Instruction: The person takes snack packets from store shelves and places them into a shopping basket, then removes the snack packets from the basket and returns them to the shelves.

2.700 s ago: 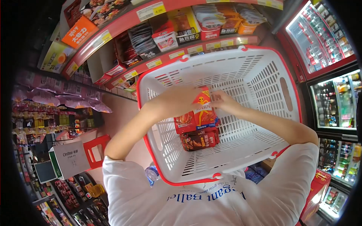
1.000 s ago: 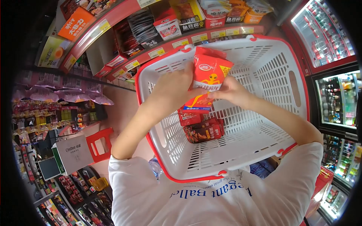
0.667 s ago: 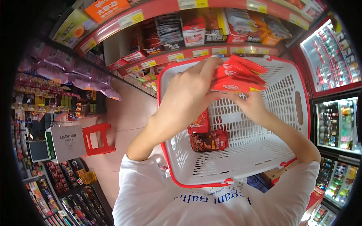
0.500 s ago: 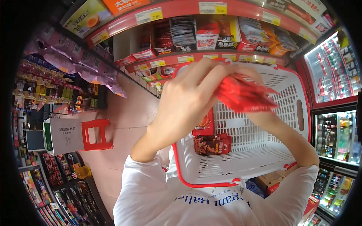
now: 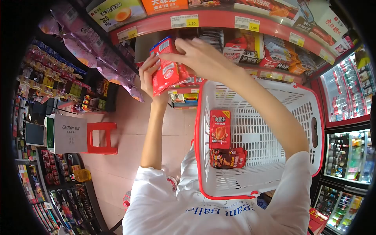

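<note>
My left hand (image 5: 150,74) is closed round the left edge of several red snack packets (image 5: 169,72), held in front of the lower shelf. My right hand (image 5: 197,56) reaches across from the right, its thumb over the packets' front and its curled, slightly blurred fingers at their upper right edge. Below the right forearm is a white slatted basket (image 5: 258,192) with a red rim. In it lie a red packet (image 5: 220,127) with a food picture and a darker red-and-black packet (image 5: 229,158), side by side near the left wall.
Shelves with a red price rail (image 5: 215,20) and boxed snacks stand ahead. Purple bags (image 5: 98,62) hang at left. A red stool (image 5: 102,138) and a white carton (image 5: 69,134) stand on the left floor. Lit drink fridges (image 5: 346,156) line the right.
Both hands have moved left from above the basket with the red packets, towards the shelf. The packets now face me more fully. The basket appears further right in view.
</note>
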The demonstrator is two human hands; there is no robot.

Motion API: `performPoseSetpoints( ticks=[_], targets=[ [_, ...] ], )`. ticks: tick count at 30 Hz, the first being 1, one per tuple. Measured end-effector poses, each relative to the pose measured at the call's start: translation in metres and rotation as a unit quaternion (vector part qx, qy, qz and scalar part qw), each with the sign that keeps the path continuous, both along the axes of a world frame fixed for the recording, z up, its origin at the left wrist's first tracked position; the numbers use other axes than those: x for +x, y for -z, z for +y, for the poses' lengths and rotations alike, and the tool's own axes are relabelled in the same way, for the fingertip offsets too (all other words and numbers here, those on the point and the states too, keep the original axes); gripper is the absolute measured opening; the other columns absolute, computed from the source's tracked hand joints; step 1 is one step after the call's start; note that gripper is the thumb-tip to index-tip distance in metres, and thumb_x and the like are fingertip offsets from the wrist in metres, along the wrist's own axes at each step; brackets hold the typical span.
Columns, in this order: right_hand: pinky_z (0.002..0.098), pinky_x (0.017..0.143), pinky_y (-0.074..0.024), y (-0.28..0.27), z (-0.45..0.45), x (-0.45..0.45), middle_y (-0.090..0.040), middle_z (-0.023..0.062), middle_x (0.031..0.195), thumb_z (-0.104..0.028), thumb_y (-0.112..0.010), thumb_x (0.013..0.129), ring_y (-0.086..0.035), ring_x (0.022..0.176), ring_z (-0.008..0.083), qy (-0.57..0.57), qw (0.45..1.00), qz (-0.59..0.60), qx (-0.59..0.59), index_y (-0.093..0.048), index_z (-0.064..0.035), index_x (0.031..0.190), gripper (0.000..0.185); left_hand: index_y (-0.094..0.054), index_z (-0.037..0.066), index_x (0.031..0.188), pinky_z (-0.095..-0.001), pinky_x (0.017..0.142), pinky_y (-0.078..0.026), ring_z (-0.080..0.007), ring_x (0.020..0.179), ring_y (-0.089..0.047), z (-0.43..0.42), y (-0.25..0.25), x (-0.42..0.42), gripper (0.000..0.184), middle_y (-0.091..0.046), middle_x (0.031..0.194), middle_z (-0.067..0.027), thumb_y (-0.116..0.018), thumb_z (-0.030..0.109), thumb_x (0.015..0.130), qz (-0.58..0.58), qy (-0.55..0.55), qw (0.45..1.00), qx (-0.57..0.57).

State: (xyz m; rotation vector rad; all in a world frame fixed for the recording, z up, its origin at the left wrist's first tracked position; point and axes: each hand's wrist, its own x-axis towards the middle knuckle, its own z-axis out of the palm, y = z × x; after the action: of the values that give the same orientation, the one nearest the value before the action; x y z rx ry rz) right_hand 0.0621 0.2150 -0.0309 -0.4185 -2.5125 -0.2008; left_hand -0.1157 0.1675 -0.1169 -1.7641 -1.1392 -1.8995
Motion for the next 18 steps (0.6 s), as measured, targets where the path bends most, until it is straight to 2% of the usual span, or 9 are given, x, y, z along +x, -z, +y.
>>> performPoseSetpoints(
  ticks=[1,2,5,8,12,14,15,17,18],
  targets=[
    [0.0408,0.077,-0.0536,0.007,0.008,-0.009,-0.054,0.0123,0.104,-0.006,-0.066,0.076,-0.063,0.088,0.0305,0.006,0.996,-0.058,-0.071,-0.056,-0.0195,0.128,0.055,-0.06,0.001,0.099,-0.0428,0.096,-0.048,-0.0345,0.113,-0.059,0.006,0.007,-0.008,0.028,-0.062,0.112,-0.0163,-0.074,0.004,0.075,0.0,-0.003,1.0,0.002],
    [0.039,0.068,-0.0536,0.021,0.022,-0.017,-0.05,0.0104,0.099,-0.007,-0.068,0.073,-0.063,0.079,0.0304,-0.014,0.999,-0.027,-0.032,-0.044,-0.0245,0.139,0.073,-0.06,0.001,0.098,-0.0428,0.096,-0.048,-0.0344,0.114,-0.058,0.012,0.012,-0.014,0.027,-0.062,0.112,-0.0157,-0.073,0.004,0.076,-0.013,0.001,1.0,-0.019],
    [0.0412,0.066,-0.0523,0.036,0.036,-0.028,-0.051,0.0121,0.1,-0.004,-0.065,0.076,-0.063,0.076,0.0321,0.012,0.995,-0.033,-0.095,-0.044,-0.0229,0.139,0.069,-0.059,0.002,0.098,-0.0411,0.094,-0.049,-0.0336,0.112,-0.059,0.03,0.022,-0.027,0.025,-0.061,0.113,-0.0144,-0.071,0.004,0.076,-0.021,0.0,0.999,-0.042],
    [0.0442,0.071,-0.0553,0.044,0.036,-0.026,-0.056,0.0139,0.104,-0.004,-0.062,0.079,-0.065,0.08,0.0355,0.043,0.985,-0.039,-0.161,-0.047,-0.0198,0.136,0.062,-0.057,0.002,0.103,-0.0374,0.09,-0.047,-0.0297,0.108,-0.06,0.044,0.03,-0.042,0.027,-0.062,0.114,-0.0171,-0.069,0.003,0.079,0.053,0.003,0.995,-0.083],
    [0.0441,0.072,-0.0536,0.057,0.046,-0.022,-0.057,0.014,0.107,-0.006,-0.062,0.081,-0.065,0.084,0.0354,0.046,0.968,-0.025,-0.246,-0.045,-0.0174,0.138,0.06,-0.058,0.001,0.102,-0.0379,0.085,-0.051,-0.0328,0.101,-0.063,0.053,0.031,-0.049,0.031,-0.064,0.11,-0.0155,-0.07,0.004,0.074,0.068,0.032,0.992,-0.098],
    [0.041,0.076,-0.0519,0.065,0.053,-0.021,-0.058,0.0145,0.114,-0.01,-0.062,0.085,-0.064,0.089,0.0338,-0.011,0.954,0.063,-0.294,-0.043,-0.0146,0.139,0.057,-0.056,0.001,0.108,-0.0371,0.082,-0.052,-0.032,0.096,-0.065,0.052,0.027,-0.054,0.036,-0.065,0.107,-0.0154,-0.072,0.007,0.077,0.048,0.052,0.974,-0.215],
    [0.041,0.076,-0.0519,0.069,0.056,-0.021,-0.058,0.0145,0.114,-0.01,-0.062,0.085,-0.064,0.089,0.0338,-0.011,0.953,0.062,-0.295,-0.043,-0.0146,0.139,0.057,-0.056,0.001,0.108,-0.0371,0.082,-0.052,-0.032,0.096,-0.065,0.059,0.031,-0.062,0.036,-0.065,0.107,-0.0154,-0.072,0.007,0.077,0.047,0.052,0.974,-0.216],
    [0.0365,0.072,-0.0524,0.069,0.059,-0.022,-0.058,0.0142,0.12,-0.01,-0.062,0.088,-0.065,0.088,0.0273,-0.005,0.923,0.077,-0.376,-0.036,-0.0102,0.143,0.06,-0.052,0.001,0.113,-0.0359,0.082,-0.052,-0.031,0.096,-0.066,0.077,0.026,-0.067,0.04,-0.066,0.105,-0.0152,-0.073,0.01,0.08,-0.073,0.107,0.951,-0.281],
    [0.0361,0.076,-0.0517,0.067,0.057,-0.019,-0.058,0.0142,0.123,-0.013,-0.062,0.09,-0.064,0.092,0.0249,0.002,0.912,0.063,-0.405,-0.034,-0.0084,0.143,0.061,-0.051,0.001,0.115,-0.0351,0.079,-0.052,-0.0267,0.093,-0.067,0.075,0.016,-0.065,0.042,-0.066,0.103,-0.0155,-0.073,0.017,0.083,-0.105,0.12,0.938,-0.307]
  ],
)
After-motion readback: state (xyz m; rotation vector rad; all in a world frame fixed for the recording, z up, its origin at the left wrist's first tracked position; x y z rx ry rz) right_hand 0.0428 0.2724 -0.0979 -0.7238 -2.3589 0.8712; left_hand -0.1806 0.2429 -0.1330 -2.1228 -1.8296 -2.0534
